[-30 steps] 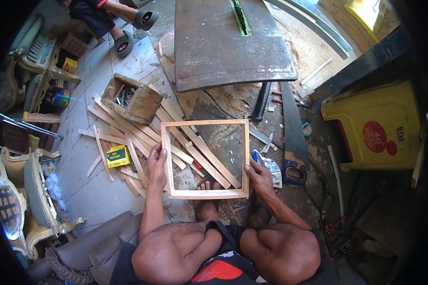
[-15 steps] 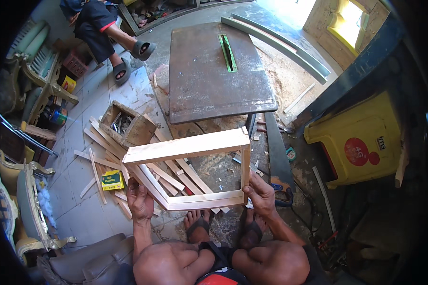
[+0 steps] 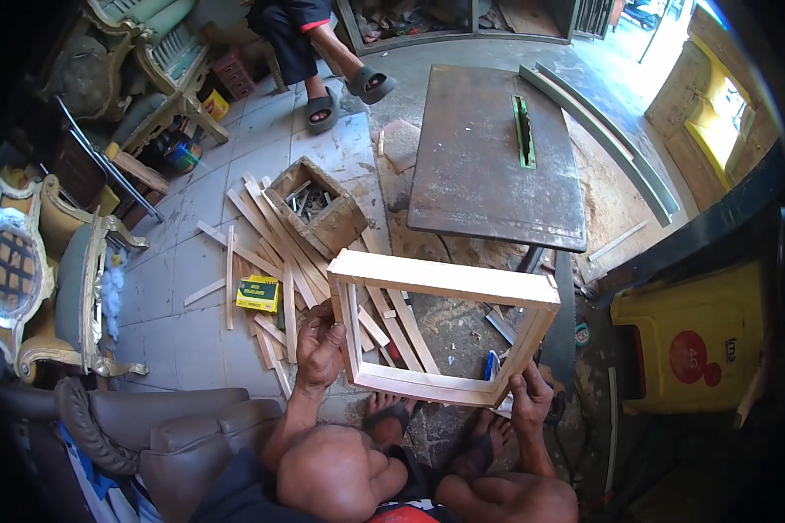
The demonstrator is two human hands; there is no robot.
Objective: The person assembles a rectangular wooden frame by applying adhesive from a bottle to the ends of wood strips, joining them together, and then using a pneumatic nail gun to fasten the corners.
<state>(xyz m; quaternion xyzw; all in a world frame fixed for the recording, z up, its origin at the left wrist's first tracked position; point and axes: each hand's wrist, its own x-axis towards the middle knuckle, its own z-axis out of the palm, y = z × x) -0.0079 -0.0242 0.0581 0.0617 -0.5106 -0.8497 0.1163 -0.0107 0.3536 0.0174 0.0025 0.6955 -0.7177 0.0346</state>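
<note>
A rectangular wooden frame (image 3: 445,277) of pale, bare wood hangs in the air before my knees, its top bar sloping down to the right. My left hand (image 3: 320,349) is closed on its left side, and my right hand (image 3: 529,401) grips the lower right corner. Through its opening the floor shows, with loose strips and a blue-handled tool (image 3: 492,364), partly hidden by the frame. Below and left of the frame's top bar, thin wooden strips (image 3: 270,228) lie in a pile. A yellow-and-green small box (image 3: 258,293) rests on them.
Ahead stands a dark metal table (image 3: 488,166) with a green-edged slot (image 3: 524,131). A wooden box (image 3: 340,225) of metal bits sits on the strips. At right is a yellow plastic stool (image 3: 672,322); at left, carved chairs (image 3: 87,288). Another person's sandalled feet (image 3: 321,109) are beyond.
The view has swung left, so the surroundings sit further right. The wooden frame has turned: its top bar sloped up to the right before and slopes down now. Both hands keep hold.
</note>
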